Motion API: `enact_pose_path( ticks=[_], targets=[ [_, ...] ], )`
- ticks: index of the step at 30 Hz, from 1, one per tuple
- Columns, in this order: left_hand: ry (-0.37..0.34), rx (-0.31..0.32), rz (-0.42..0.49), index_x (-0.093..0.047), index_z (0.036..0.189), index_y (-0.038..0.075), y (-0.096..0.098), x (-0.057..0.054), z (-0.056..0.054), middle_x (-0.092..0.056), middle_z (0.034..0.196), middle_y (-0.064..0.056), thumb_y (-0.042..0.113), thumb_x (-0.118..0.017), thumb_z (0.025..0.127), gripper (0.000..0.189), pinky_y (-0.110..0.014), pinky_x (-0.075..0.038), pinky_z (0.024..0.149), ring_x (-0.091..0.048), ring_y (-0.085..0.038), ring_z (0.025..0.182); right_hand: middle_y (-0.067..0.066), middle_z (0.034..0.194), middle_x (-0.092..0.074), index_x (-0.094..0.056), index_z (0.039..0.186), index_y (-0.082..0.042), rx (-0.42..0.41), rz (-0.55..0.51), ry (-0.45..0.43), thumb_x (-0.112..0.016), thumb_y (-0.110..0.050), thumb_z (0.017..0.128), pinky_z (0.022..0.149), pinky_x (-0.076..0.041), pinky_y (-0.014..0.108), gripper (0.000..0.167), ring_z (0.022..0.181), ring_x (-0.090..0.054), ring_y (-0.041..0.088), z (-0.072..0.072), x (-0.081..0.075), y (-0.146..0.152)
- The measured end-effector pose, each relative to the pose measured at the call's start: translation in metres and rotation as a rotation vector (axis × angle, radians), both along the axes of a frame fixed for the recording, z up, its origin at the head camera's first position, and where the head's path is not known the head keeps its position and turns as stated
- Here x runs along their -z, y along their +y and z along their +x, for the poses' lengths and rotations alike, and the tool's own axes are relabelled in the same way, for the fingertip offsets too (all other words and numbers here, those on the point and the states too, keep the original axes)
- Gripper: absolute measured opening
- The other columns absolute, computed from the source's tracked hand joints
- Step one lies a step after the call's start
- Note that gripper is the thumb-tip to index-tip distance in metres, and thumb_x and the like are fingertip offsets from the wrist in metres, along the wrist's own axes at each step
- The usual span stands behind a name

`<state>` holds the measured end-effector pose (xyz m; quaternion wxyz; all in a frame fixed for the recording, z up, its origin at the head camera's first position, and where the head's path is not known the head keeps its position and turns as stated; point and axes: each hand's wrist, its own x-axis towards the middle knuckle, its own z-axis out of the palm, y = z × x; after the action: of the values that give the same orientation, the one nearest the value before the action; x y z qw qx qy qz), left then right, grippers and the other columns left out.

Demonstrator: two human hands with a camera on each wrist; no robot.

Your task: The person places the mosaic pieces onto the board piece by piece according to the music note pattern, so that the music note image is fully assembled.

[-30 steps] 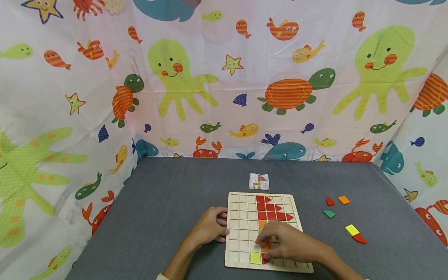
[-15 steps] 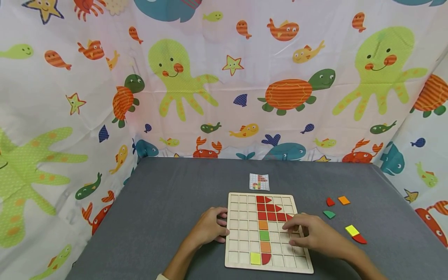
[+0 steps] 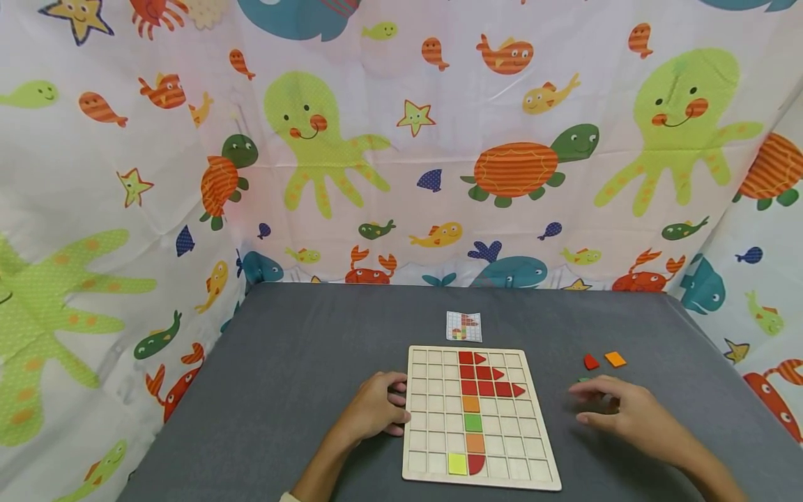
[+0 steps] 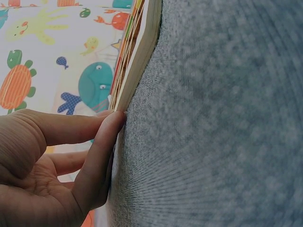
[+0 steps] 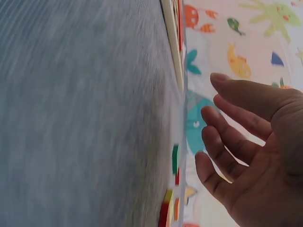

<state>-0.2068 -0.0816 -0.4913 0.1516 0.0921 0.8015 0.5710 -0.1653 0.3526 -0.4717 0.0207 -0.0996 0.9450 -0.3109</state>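
My left hand [image 3: 374,408] holds the left edge of a wooden grid board [image 3: 433,440], its fingertips at the rim. Close up in the left wrist view, the thumb and a finger meet at the board's edge [image 4: 142,61]. Lying in the grid are red squares and triangles, orange squares [image 3: 475,443], a green square [image 3: 473,422], a yellow square [image 3: 457,464] and a red quarter-round piece [image 3: 476,464]. My right hand [image 3: 621,411], fingers loosely bent and holding nothing, hovers right of the board. It partly covers a loose green piece [image 3: 583,380], also visible in the right wrist view.
Behind the board lies a small printed pattern card [image 3: 464,326]. Beyond my right hand are a loose red piece [image 3: 591,362] and an orange square [image 3: 615,359]. A yellow and a red piece [image 5: 164,215] show in the right wrist view. Sea-animal cloth [image 3: 439,139] surrounds the grey table [image 3: 314,335].
My right hand has left the board's lower middle and moved right to the loose pieces, uncovering the orange and green squares and the red quarter-round. My left hand has stayed at the edge.
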Motion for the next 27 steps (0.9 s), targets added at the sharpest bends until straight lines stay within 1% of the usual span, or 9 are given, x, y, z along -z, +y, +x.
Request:
enact_pose_path(
  ticks=[3, 4, 8, 11, 15, 18, 22, 25, 27],
  targets=[
    [0.004, 0.005, 0.008, -0.057, 0.142, -0.009, 0.000, -0.001, 0.001, -0.059, 0.124, -0.018, -0.015, -0.078, 0.080, 0.066, -0.037, -0.068, 0.059, -0.065, -0.026, 0.103, -0.001, 0.110, -0.074, -0.076, 0.122, -0.014, 0.036, 0.038, -0.001, -0.089, -0.032, 0.086, 0.068, -0.054, 0.022, 0.042, 0.089, -0.060, 0.006, 0.001, 0.002, 0.014],
    [0.005, 0.006, 0.010, -0.057, 0.143, -0.009, 0.000, -0.001, 0.001, -0.059, 0.124, -0.018, -0.015, -0.078, 0.080, 0.067, -0.037, -0.068, 0.059, -0.065, -0.026, 0.103, -0.001, 0.111, -0.074, -0.076, 0.123, -0.013, 0.050, 0.050, -0.016, -0.089, -0.033, 0.086, 0.068, -0.053, 0.021, 0.044, 0.089, -0.060, 0.006, 0.000, 0.001, 0.018],
    [0.008, 0.004, 0.014, -0.057, 0.143, -0.009, 0.000, -0.002, 0.001, -0.059, 0.124, -0.019, -0.015, -0.078, 0.080, 0.067, -0.037, -0.068, 0.059, -0.066, -0.027, 0.104, 0.002, 0.115, -0.072, -0.075, 0.124, -0.012, 0.074, 0.086, -0.040, -0.088, -0.037, 0.086, 0.068, -0.053, 0.022, 0.048, 0.092, -0.060, 0.006, -0.001, 0.003, 0.034],
    [0.006, 0.000, 0.011, -0.057, 0.142, -0.009, 0.000, -0.002, 0.001, -0.059, 0.124, -0.019, -0.014, -0.078, 0.079, 0.067, -0.037, -0.068, 0.059, -0.066, -0.027, 0.104, 0.004, 0.116, -0.071, -0.075, 0.126, -0.011, 0.093, 0.109, -0.060, -0.088, -0.039, 0.087, 0.068, -0.051, 0.023, 0.050, 0.093, -0.060, 0.009, -0.003, 0.004, 0.045],
    [0.001, -0.006, 0.009, -0.057, 0.143, -0.009, 0.000, -0.002, 0.002, -0.059, 0.123, -0.018, -0.014, -0.078, 0.079, 0.067, -0.037, -0.067, 0.059, -0.066, -0.027, 0.103, 0.010, 0.119, -0.070, -0.074, 0.125, -0.008, 0.109, 0.139, -0.077, -0.088, -0.037, 0.087, 0.073, -0.053, 0.030, 0.051, 0.099, -0.062, 0.019, -0.006, 0.005, 0.055],
    [-0.002, -0.008, 0.008, -0.057, 0.142, -0.009, 0.000, -0.002, 0.002, -0.059, 0.123, -0.018, -0.014, -0.079, 0.079, 0.067, -0.037, -0.067, 0.059, -0.066, -0.027, 0.103, 0.013, 0.118, -0.069, -0.074, 0.125, -0.006, 0.115, 0.157, -0.086, -0.089, -0.036, 0.086, 0.078, -0.056, 0.040, 0.052, 0.102, -0.063, 0.026, -0.007, 0.007, 0.060],
    [-0.002, -0.006, 0.009, -0.057, 0.143, -0.009, 0.000, -0.001, 0.001, -0.059, 0.124, -0.018, -0.014, -0.079, 0.079, 0.067, -0.037, -0.068, 0.059, -0.066, -0.027, 0.103, 0.015, 0.118, -0.068, -0.072, 0.127, -0.003, 0.125, 0.170, -0.139, -0.089, -0.037, 0.086, 0.082, -0.058, 0.050, 0.056, 0.102, -0.061, 0.028, -0.008, 0.009, 0.064],
    [0.001, -0.003, 0.011, -0.057, 0.143, -0.009, 0.000, -0.001, 0.002, -0.059, 0.124, -0.019, -0.014, -0.078, 0.080, 0.067, -0.037, -0.068, 0.059, -0.066, -0.027, 0.103, 0.016, 0.119, -0.067, -0.070, 0.129, -0.001, 0.124, 0.167, -0.174, -0.089, -0.036, 0.086, 0.083, -0.058, 0.050, 0.059, 0.103, -0.060, 0.028, -0.009, 0.010, 0.067],
    [0.004, -0.002, 0.012, -0.057, 0.143, -0.009, 0.000, -0.001, 0.002, -0.059, 0.124, -0.019, -0.014, -0.078, 0.080, 0.066, -0.037, -0.068, 0.059, -0.066, -0.027, 0.104, 0.015, 0.119, -0.067, -0.070, 0.128, 0.000, 0.120, 0.163, -0.177, -0.089, -0.034, 0.086, 0.083, -0.058, 0.048, 0.057, 0.102, -0.060, 0.027, -0.009, 0.010, 0.068]
  ],
)
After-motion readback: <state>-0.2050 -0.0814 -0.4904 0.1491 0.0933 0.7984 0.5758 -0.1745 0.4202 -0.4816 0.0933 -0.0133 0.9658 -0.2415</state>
